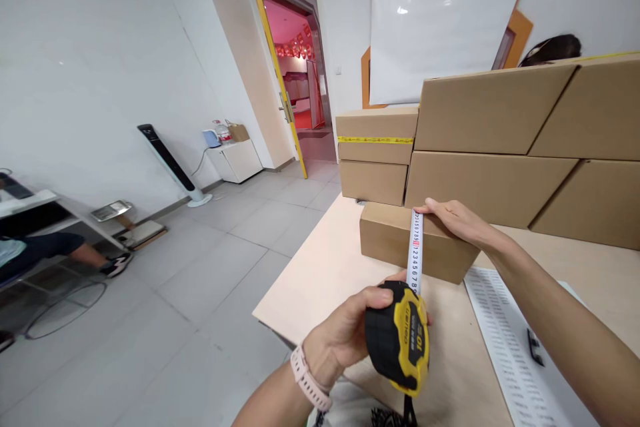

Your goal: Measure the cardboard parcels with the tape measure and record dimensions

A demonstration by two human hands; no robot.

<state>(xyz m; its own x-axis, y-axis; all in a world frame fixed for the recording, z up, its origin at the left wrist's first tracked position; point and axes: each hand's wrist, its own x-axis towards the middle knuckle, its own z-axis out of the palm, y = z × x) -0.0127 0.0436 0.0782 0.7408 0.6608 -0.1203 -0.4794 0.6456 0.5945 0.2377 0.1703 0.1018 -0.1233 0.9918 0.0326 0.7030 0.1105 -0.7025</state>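
My left hand (350,327) is closed around a black and yellow tape measure (400,340), held above the near part of the table. Its white blade (415,257) is pulled out away from me and lies across a small brown cardboard box (385,240). At the far top edge of that box, my right hand (455,219) pinches the end of the blade with thumb and fingers. The box sits on the light wooden table (310,280), close in front of a stack of larger boxes.
Stacked cardboard boxes (490,180) line the table's back, some with yellow tape. Printed sheets (500,340) and a small black object (535,347) lie at right. Beyond are an open door (280,73), a tower fan (167,157), a seated person's leg (65,250) and a person's head behind the boxes.
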